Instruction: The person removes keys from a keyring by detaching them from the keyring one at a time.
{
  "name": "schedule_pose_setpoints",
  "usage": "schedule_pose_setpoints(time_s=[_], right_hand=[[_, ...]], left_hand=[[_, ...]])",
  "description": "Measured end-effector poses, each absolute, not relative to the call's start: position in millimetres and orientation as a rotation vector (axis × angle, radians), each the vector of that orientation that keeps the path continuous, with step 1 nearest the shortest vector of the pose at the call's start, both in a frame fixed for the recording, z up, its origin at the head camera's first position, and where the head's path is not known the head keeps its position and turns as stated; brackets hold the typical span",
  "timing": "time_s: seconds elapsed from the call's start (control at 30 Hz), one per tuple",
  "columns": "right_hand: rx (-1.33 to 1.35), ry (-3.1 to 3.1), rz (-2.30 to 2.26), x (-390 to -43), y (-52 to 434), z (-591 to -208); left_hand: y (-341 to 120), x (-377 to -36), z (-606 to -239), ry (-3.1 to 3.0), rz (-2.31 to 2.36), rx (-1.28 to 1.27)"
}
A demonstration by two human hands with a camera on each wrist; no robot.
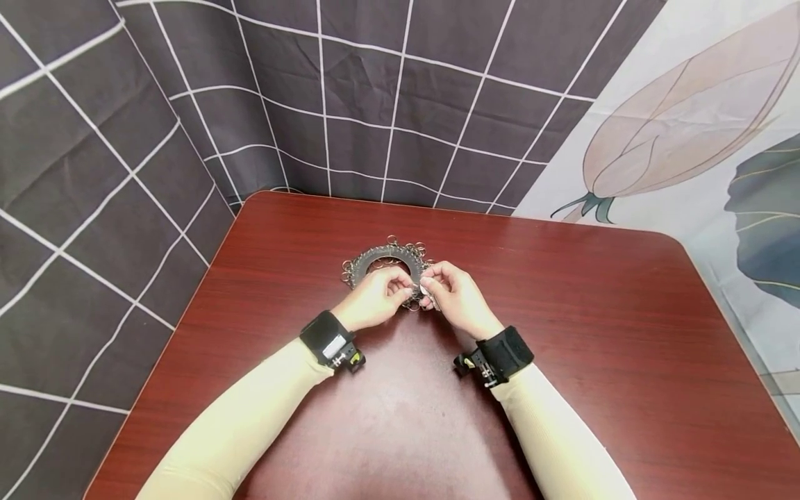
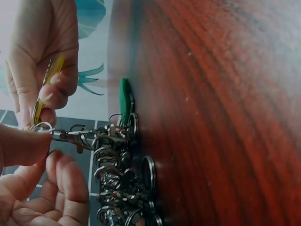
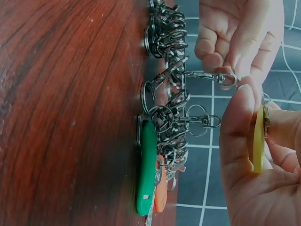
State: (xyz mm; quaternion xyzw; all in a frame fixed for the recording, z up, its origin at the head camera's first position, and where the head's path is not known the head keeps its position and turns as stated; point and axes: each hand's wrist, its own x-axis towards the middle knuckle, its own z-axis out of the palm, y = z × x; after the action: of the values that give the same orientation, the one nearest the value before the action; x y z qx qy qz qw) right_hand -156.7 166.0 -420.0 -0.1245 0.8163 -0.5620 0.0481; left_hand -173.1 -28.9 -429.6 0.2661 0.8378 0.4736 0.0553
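A ring-shaped heap of metal key rings and snap clasps (image 1: 379,257) lies on the red-brown table (image 1: 594,312), just beyond both hands. My left hand (image 1: 405,283) pinches a small split ring with a snap clasp (image 2: 70,135) that still trails from the heap (image 2: 123,183). My right hand (image 1: 429,286) grips a flat yellow tag (image 3: 258,139) between thumb and fingers, right beside that clasp (image 3: 225,79). A green tag (image 3: 146,165) and an orange tag (image 3: 161,187) lie at the heap's edge (image 3: 168,56) on the table.
A dark checked cloth (image 1: 375,90) hangs behind and to the left of the table. A pale cloth with a flower print (image 1: 687,125) hangs at the right. Black straps sit on both wrists (image 1: 325,337).
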Motion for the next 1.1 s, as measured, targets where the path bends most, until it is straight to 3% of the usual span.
schedule_pose_setpoints(time_s=[0.6,1.1], right_hand=[[-0.382,2.493,-1.586,-159.1,170.6,-422.7],[-0.558,2.686,-1.363,-156.8,173.2,-422.1]], left_hand=[[-26.7,-173.6,-429.8,2.614,1.503,0.66],[-29.1,-168.8,-422.8,2.643,1.372,0.747]])
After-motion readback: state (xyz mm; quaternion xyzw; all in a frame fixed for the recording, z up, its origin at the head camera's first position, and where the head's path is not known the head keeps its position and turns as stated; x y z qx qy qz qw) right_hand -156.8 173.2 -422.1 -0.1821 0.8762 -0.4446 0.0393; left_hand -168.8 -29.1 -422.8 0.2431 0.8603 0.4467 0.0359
